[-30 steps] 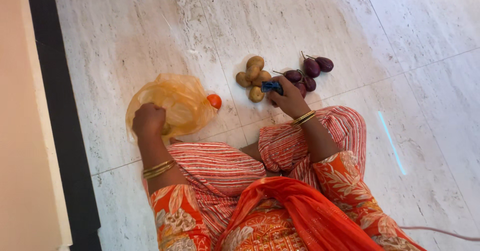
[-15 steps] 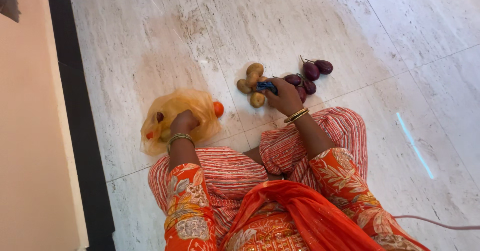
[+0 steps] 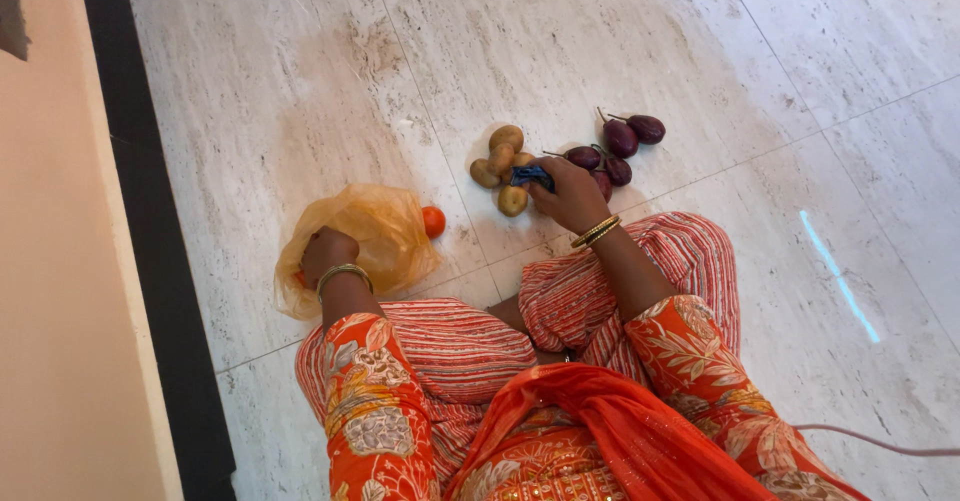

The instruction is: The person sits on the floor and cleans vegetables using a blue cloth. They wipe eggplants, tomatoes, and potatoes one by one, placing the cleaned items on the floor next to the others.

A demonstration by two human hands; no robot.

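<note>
Since the earlier frame, the left hand (image 3: 325,249) has shifted left and lower across the yellow plastic bag (image 3: 385,231), and the dark item seen through the plastic then is now hidden. From the head view, that hand sits closed, pressing into the bag's crumpled near edge; whether it grips anything inside cannot be told. An orange tomato (image 3: 433,221) lies touching the bag's right side. The right hand (image 3: 572,196) grasps a small blue object (image 3: 531,174), held just over a heap of 5 potatoes (image 3: 503,156) on the marble floor (image 3: 620,41). Just beside its knuckles lie purple eggplants (image 3: 620,139), 2 of them set a little farther away.
</note>
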